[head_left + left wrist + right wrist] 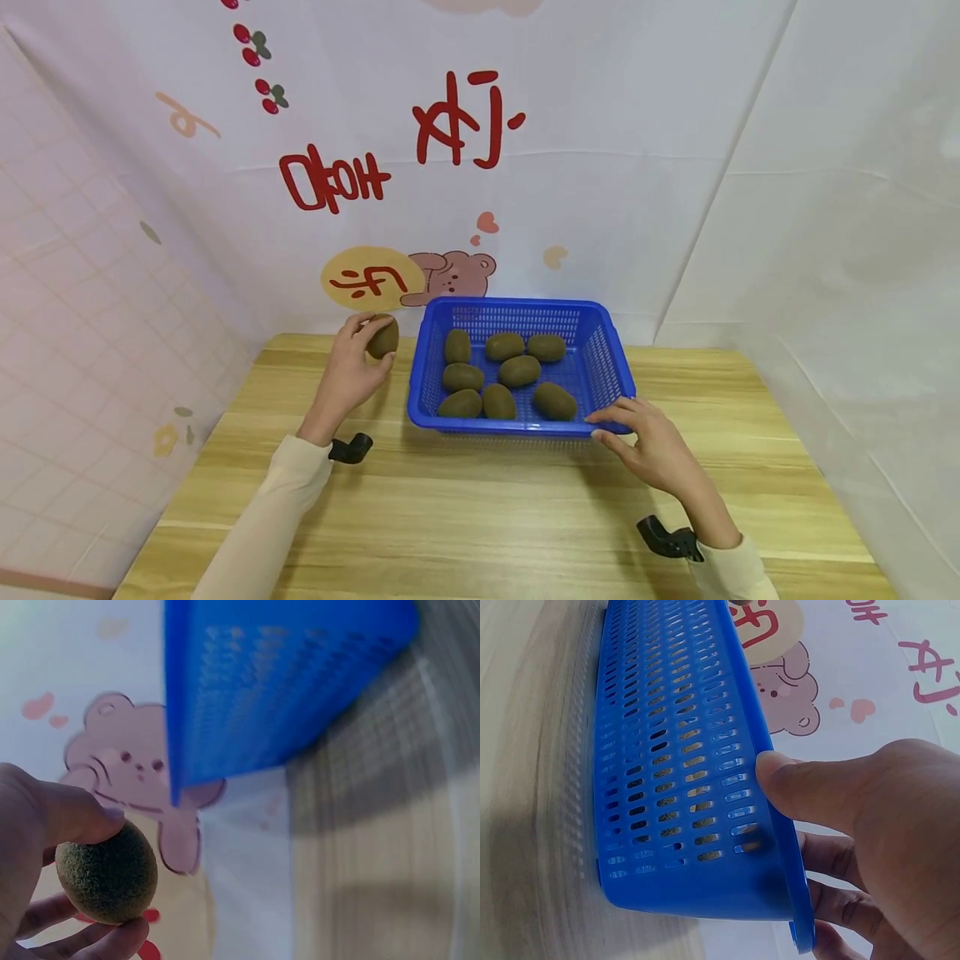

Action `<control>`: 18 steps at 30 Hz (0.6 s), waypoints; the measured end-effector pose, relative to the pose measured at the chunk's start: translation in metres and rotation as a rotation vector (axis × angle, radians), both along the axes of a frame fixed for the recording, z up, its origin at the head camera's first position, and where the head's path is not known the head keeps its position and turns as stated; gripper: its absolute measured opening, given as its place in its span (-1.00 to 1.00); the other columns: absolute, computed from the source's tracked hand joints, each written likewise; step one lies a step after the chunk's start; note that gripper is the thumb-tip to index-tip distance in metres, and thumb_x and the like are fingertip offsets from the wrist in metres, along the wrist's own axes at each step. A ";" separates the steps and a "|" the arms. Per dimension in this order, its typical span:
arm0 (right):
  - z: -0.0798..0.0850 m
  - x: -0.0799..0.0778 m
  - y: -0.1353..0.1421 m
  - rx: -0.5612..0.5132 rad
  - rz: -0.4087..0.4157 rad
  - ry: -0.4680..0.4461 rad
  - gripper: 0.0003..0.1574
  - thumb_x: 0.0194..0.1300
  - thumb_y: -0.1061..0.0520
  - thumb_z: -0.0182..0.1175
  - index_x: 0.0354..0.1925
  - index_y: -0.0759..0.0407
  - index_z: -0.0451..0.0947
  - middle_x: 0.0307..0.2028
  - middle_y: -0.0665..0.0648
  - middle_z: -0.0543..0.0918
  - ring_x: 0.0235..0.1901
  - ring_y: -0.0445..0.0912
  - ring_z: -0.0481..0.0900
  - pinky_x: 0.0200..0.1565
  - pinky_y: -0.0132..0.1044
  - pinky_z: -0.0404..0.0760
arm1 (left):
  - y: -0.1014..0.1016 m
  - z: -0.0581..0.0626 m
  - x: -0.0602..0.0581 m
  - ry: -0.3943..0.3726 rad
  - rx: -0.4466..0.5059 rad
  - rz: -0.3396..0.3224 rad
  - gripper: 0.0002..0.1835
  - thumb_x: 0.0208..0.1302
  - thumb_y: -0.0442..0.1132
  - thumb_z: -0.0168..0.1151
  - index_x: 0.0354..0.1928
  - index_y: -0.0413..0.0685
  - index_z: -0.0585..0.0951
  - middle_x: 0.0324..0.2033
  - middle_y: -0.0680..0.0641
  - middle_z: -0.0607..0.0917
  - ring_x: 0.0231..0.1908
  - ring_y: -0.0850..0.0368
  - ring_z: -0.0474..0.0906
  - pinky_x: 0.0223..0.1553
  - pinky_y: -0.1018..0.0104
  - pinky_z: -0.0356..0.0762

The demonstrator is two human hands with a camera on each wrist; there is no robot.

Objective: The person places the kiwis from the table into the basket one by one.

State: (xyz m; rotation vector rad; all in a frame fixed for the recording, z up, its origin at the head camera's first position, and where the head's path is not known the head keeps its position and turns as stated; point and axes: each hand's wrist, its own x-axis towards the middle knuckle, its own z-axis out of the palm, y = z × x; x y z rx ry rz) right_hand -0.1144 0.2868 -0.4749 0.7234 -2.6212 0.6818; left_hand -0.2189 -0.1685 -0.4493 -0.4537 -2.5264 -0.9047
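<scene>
My left hand (351, 371) pinches a brown fuzzy kiwi (383, 337) between thumb and fingers, above the table just left of the basket. Up close in the left wrist view, the kiwi (109, 874) has the thumb on its top and fingertips beneath it. A blue plastic basket (510, 427) with slotted walls stands on the table with several kiwis (519, 371) lying on its floor. At its front right corner my right hand (651, 443) grips the rim. The right wrist view shows the thumb against the basket's rim (769, 757) and the fingers on its other side.
The wood-grain table (480, 517) carries the basket near its back edge. Behind it hangs a white backdrop (600, 167) with red lettering and a pink bear (453, 277). White sheets (847, 250) also stand at both sides. A black wrist mount (351, 448) sits at each cuff.
</scene>
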 end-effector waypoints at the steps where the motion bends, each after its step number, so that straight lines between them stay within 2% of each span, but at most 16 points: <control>1: 0.000 -0.001 0.000 0.000 0.003 0.001 -0.74 0.25 0.16 0.46 -0.09 -0.10 0.77 -0.23 -0.08 0.74 -0.13 -0.11 0.63 -0.13 -0.10 0.63 | 0.003 0.003 0.001 0.012 0.003 -0.008 -0.44 0.21 -0.35 0.44 0.29 -0.15 0.59 0.33 -0.29 0.45 0.25 -0.33 0.44 0.07 -0.23 0.64; 8: 0.001 -0.003 -0.001 0.004 0.000 -0.005 -0.74 0.25 0.14 0.46 -0.08 -0.11 0.77 -0.25 -0.06 0.73 -0.16 -0.11 0.61 -0.19 -0.19 0.58 | 0.022 0.021 0.008 0.047 0.044 -0.064 -0.43 0.20 -0.35 0.45 0.29 -0.12 0.59 0.31 -0.26 0.46 0.20 -0.25 0.50 0.02 -0.10 0.65; 18: 0.001 0.001 0.000 0.007 -0.014 -0.027 -0.75 0.26 0.14 0.45 -0.07 -0.06 0.77 -0.23 -0.04 0.74 -0.14 -0.10 0.61 -0.15 -0.12 0.61 | 0.054 0.029 0.015 0.051 0.101 -0.180 -0.42 0.22 -0.35 0.46 0.31 -0.09 0.58 0.31 -0.18 0.47 0.14 -0.09 0.58 -0.02 0.05 0.71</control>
